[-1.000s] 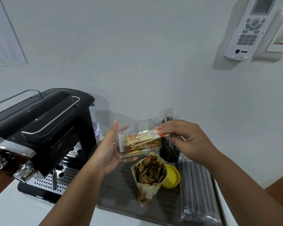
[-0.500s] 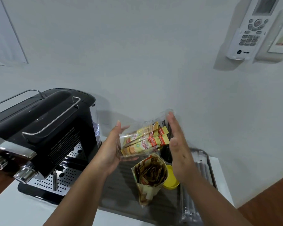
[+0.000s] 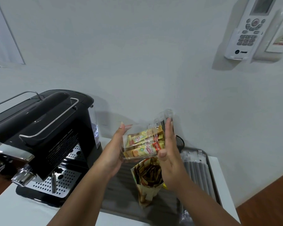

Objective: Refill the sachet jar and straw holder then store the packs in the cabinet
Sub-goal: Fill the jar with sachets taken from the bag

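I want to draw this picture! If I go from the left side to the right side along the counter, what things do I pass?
coffee machine → left hand → sachet jar → right hand → pack of straws

Pale grey-white wall (image 3: 137, 54), white remote control (image 3: 250, 28) in a wall holder at upper right, white countertop (image 3: 15, 207), black coffee machine (image 3: 44, 136) at left, brown wooden floor (image 3: 271, 198) at lower right, soft even light
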Demonstrator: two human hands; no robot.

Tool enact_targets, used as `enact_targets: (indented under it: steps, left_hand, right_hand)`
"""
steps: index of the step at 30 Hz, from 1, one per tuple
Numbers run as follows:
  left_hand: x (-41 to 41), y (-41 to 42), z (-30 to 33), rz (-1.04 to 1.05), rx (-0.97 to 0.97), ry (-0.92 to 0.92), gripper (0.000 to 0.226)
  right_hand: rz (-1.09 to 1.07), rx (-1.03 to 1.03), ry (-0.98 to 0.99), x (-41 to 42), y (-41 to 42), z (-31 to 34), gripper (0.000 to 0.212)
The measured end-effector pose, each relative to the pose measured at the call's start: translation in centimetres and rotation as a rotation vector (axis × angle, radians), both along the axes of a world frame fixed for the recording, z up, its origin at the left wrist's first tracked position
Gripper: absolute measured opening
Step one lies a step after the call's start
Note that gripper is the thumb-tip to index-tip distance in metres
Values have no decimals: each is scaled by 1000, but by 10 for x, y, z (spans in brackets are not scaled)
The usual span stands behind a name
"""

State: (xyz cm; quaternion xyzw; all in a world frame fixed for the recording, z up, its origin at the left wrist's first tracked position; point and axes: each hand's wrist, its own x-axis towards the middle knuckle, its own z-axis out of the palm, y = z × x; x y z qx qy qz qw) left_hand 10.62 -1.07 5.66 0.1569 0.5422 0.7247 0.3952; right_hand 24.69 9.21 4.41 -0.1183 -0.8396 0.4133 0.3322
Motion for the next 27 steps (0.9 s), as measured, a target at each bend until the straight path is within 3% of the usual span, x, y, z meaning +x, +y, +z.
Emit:
enact_targets:
  steps: [15, 17, 20, 23, 25, 27]
  left_hand:
    - [-4, -2, -2, 32, -8, 24, 61]
    - [-9, -6, -4, 47, -14, 17, 63]
    - [-16, -13, -8, 88, -2, 18, 56]
    - [-20, -21, -11, 123, 10, 5, 50]
    - [-22, -24, -14, 127, 8, 3, 52]
    - [-23, -27, -14, 129, 1, 12, 53]
  right_hand:
    - [83, -81, -100, 3, 8, -14, 78]
    - [52, -167, -70, 3, 18, -11, 70]
    - [-49, -304, -63, -1, 42, -7, 36]
    - [3, -65, -363, -7, 61, -6, 37]
    - [162, 202, -620, -14, 62, -11, 40]
    - [325, 392, -711, -24, 58, -18, 47]
